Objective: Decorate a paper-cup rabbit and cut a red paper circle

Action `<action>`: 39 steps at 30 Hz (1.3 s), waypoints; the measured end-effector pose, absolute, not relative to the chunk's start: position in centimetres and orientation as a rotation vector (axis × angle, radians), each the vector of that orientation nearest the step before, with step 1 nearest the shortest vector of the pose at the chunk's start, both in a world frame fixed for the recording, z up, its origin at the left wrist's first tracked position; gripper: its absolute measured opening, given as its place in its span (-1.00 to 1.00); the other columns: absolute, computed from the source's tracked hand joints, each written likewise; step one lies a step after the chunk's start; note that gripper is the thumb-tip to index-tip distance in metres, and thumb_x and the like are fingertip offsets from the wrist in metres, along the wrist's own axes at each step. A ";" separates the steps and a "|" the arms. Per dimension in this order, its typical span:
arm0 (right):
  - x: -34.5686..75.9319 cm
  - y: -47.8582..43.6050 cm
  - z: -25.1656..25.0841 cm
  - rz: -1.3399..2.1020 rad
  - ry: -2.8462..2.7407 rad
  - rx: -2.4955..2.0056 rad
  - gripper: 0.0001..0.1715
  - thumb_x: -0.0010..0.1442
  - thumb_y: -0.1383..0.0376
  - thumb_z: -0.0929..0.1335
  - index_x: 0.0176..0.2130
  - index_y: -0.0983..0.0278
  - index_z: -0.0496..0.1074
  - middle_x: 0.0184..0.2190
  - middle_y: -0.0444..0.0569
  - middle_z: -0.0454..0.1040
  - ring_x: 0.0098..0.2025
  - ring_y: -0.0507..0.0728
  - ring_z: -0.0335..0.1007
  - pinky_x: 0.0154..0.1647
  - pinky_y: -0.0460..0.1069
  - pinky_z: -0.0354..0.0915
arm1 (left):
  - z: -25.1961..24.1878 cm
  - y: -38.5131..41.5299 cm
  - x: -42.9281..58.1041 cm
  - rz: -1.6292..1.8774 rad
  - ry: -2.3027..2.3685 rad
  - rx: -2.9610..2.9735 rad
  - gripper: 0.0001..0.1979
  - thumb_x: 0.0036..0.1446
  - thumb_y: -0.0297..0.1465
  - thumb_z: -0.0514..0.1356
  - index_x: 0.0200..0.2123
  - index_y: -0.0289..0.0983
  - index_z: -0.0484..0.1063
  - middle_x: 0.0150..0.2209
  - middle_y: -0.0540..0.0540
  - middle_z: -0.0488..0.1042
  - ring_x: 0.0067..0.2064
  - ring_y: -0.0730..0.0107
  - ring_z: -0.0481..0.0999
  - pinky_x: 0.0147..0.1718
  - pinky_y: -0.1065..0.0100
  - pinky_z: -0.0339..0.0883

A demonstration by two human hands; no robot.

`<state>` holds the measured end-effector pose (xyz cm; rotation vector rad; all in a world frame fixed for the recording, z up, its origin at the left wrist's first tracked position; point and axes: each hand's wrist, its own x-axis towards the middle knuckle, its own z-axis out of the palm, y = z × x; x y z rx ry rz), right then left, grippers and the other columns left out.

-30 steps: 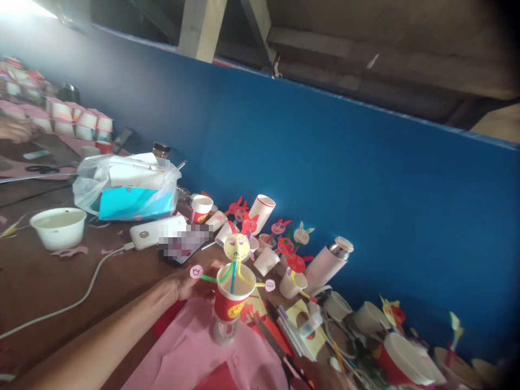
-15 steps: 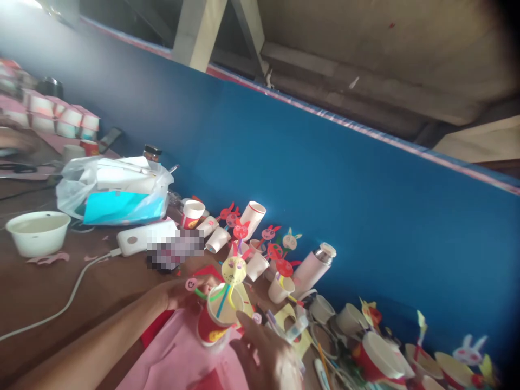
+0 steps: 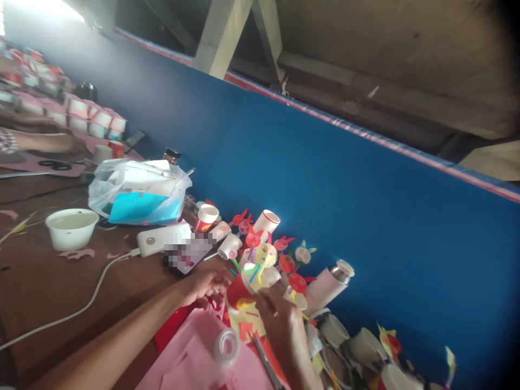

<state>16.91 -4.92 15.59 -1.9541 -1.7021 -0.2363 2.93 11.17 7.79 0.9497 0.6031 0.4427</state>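
Note:
My right hand (image 3: 280, 314) grips the right side of a red-and-white paper cup (image 3: 239, 292), tilted above the papers. A round yellow rabbit face (image 3: 266, 254) on coloured straws rises from that cup. My left hand (image 3: 209, 287) is just left of the cup, fingers apart and slightly bent, over pieces of red and pink paper. Beneath the hands lie pink sheets (image 3: 190, 346) with a roll of clear tape (image 3: 226, 346) on them. Scissors (image 3: 266, 360) rest beside my right wrist, partly covered by it.
Behind the hands, several decorated cups and a pink thermos (image 3: 331, 287) line the blue partition (image 3: 284, 173). Leftward are a phone (image 3: 190, 253), a white power bank (image 3: 162, 240) with cable, a white bowl (image 3: 72, 230) and a plastic bag (image 3: 140, 192). A co-worker's hand (image 3: 67, 143) is farther left.
The cup with the yellow rabbit has moved away from me, off the pink sheets, uncovering the tape roll and scissors. My left hand has come off the cup. The view has shifted left.

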 end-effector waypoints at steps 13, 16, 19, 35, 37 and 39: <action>16.9 5.9 12.4 -0.400 -1.732 -2.100 -0.79 0.23 0.29 0.28 -0.38 0.20 0.49 -0.53 -0.10 0.57 -0.44 0.05 0.49 -0.43 -0.13 0.09 | 7.8 12.7 3.4 1.005 0.855 0.698 -0.77 -0.11 -0.27 0.11 -0.43 -0.33 0.34 -0.61 0.02 0.37 -0.65 0.58 0.23 -0.75 0.56 -0.07; 17.1 6.5 12.0 -0.414 -1.726 -2.128 -0.79 0.22 0.30 0.28 -0.39 0.22 0.48 -0.54 -0.08 0.57 -0.47 0.07 0.49 -0.46 -0.12 0.08 | 7.5 12.7 3.6 0.997 0.861 0.690 -0.75 -0.11 -0.26 0.11 -0.40 -0.34 0.35 -0.60 0.02 0.37 -0.65 0.58 0.23 -0.75 0.55 -0.06; 17.3 6.8 11.2 -0.422 -1.731 -2.139 -0.78 0.23 0.33 0.27 -0.40 0.24 0.47 -0.53 -0.05 0.56 -0.47 0.07 0.49 -0.49 -0.12 0.06 | 7.2 12.7 3.7 0.983 0.860 0.697 -0.74 -0.10 -0.26 0.12 -0.39 -0.35 0.35 -0.59 0.01 0.39 -0.64 0.57 0.25 -0.74 0.55 -0.02; 17.6 7.2 8.9 -0.401 -1.686 -2.083 -0.79 0.21 0.30 0.28 -0.16 0.19 0.45 -0.45 -0.07 0.59 -0.35 0.14 0.53 -0.38 -0.10 0.23 | 7.1 12.2 3.7 0.964 0.789 0.802 -0.75 -0.11 -0.28 0.17 -0.39 -0.35 0.37 -0.57 0.00 0.40 -0.61 0.58 0.26 -0.71 0.55 -0.03; 17.5 7.1 8.9 -0.400 -1.682 -2.080 -0.79 0.21 0.30 0.27 -0.17 0.20 0.46 -0.44 -0.05 0.59 -0.36 0.14 0.53 -0.39 -0.10 0.23 | 7.1 12.2 3.6 0.966 0.777 0.812 -0.75 -0.11 -0.28 0.17 -0.39 -0.35 0.37 -0.57 0.00 0.39 -0.61 0.58 0.25 -0.71 0.55 -0.03; 17.5 7.0 9.0 -0.400 -1.678 -2.077 -0.79 0.21 0.31 0.27 -0.17 0.21 0.47 -0.43 -0.04 0.59 -0.35 0.14 0.53 -0.39 -0.10 0.24 | 7.2 12.2 3.6 0.969 0.768 0.819 -0.76 -0.11 -0.28 0.17 -0.40 -0.35 0.37 -0.57 0.01 0.38 -0.61 0.58 0.25 -0.71 0.55 -0.04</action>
